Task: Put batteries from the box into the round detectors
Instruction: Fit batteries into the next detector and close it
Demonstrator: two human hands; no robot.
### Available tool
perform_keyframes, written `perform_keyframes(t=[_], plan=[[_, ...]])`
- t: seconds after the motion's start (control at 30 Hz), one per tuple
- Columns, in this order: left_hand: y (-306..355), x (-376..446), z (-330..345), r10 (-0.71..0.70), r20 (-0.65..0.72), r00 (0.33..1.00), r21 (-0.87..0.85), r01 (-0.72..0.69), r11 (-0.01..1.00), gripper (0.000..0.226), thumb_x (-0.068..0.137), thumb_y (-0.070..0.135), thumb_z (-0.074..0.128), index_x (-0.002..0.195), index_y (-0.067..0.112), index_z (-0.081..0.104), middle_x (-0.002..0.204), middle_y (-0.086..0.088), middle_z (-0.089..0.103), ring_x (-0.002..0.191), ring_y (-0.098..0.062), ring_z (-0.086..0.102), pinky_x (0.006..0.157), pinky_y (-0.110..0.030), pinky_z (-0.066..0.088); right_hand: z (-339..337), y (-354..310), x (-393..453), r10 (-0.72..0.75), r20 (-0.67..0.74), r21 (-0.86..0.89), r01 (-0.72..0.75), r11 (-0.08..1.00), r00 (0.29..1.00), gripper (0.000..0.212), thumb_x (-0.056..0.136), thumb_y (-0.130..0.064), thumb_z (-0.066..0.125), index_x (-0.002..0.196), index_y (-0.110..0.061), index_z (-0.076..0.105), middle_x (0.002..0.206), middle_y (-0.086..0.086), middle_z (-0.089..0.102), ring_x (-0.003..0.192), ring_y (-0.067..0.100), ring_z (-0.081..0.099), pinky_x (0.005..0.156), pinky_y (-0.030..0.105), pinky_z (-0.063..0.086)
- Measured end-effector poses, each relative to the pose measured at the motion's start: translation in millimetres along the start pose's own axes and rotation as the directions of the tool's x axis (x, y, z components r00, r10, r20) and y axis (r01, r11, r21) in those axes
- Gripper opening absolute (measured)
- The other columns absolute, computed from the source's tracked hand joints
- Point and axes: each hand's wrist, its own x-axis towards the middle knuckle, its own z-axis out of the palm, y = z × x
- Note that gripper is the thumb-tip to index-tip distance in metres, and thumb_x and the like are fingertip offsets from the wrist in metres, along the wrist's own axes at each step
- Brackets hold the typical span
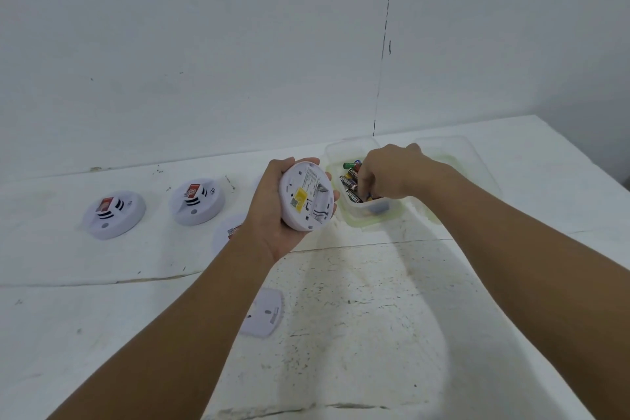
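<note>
The left hand (pixel 272 204) is gripping a round white detector (pixel 306 196), fingers curled round its rim, and is holding it tilted above the counter (pixel 375 317) with its back side facing up. That back is showing a yellow sticker, a small dark code label, fine printed text and a rectangular recess with thin wires at its near edge; whether a battery is sitting in the recess cannot be told.

The right hand (pixel 385 174) is reaching down into a clear plastic box (pixel 358 218) that is standing on the counter just right of the held detector. Its fingers are curled downward among the batteries (pixel 349 182), which are lying loose in the box: mostly black cylinders with pale lettering, one with a green end at the far side. The fingertips are hidden, so whether they are pinching a battery cannot be told.

A clear lid (pixel 470 160) is lying just right of the box.

Two more detectors are sitting face up at the left: the far-left detector (pixel 114 213) and the second detector (pixel 197 199), each white and round with dark vent slots and a red-and-white tag on top. A flat white disc (pixel 226 232) is lying partly behind the left wrist, and a white backplate (pixel 266 315) is lying nearer, beside the left forearm.
</note>
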Motion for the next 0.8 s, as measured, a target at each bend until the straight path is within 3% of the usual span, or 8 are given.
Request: perform_keyframes(t=[0.17,0.3,0.43,0.67,0.8], plan=[[-3.7,1.4,0.0,-0.009,-0.01,1.0,0.003,0.009,1.0,0.045,0.101,0.047,0.049,0.093,0.016,0.081,0.105,-0.013,0.071,0.118,-0.04,0.052,0.106,-0.048,0.044,-2.1,-2.9,-0.3,-0.035,0.043,-0.144,0.041,0.989,0.998,0.033,0.092,-0.012,0.06,0.095,-0.04,0.079,0.1,-0.018,0.072,0.103,0.014,0.059,0.1,0.045,0.03],[-3.3,-0.7,1.2,-0.012,-0.004,1.0,0.0,0.012,1.0,0.043,0.101,0.047,0.05,0.095,0.015,0.079,0.106,-0.013,0.07,0.118,-0.039,0.052,0.109,-0.048,0.042,0.2,-8.0,5.0,-0.016,0.064,-0.203,0.029,0.979,0.998,0.039,0.089,-0.008,0.06,0.098,-0.041,0.079,0.103,-0.014,0.072,0.103,0.016,0.059,0.095,0.043,0.027],[-1.2,-2.4,1.0,-0.006,-0.01,1.0,-0.015,0.006,1.0,0.042,0.101,0.047,0.049,0.098,0.015,0.076,0.106,-0.012,0.068,0.118,-0.039,0.05,0.097,-0.045,0.047,2.2,-10.0,9.3,-0.024,0.071,-0.24,0.041,0.97,0.997,0.04,0.09,-0.01,0.059,0.104,-0.043,0.077,0.105,-0.014,0.07,0.105,0.017,0.058,0.087,0.041,0.022],[-0.7,-2.3,-3.3,-0.001,-0.04,0.999,-0.002,0.001,1.0,0.041,0.1,0.047,0.05,0.1,0.015,0.076,0.106,-0.013,0.072,0.115,-0.041,0.056,0.097,-0.045,0.049,8.7,-10.1,9.8,-0.068,-0.045,-0.253,0.055,0.966,0.997,0.014,0.09,-0.025,0.069,0.094,-0.037,0.076,0.098,-0.011,0.062,0.093,0.019,0.058,0.089,0.041,0.025],[0.6,-2.0,-3.5,0.009,-0.035,0.999,-0.011,-0.009,1.0,0.042,0.101,0.047,0.05,0.099,0.015,0.077,0.106,-0.014,0.071,0.116,-0.041,0.054,0.096,-0.045,0.05,0.3,-4.0,6.9,-0.072,-0.177,-0.152,0.045,0.987,0.982,0.008,0.091,-0.032,0.069,0.095,-0.038,0.072,0.096,-0.012,0.052,0.098,0.019,0.053,0.089,0.04,0.024]])
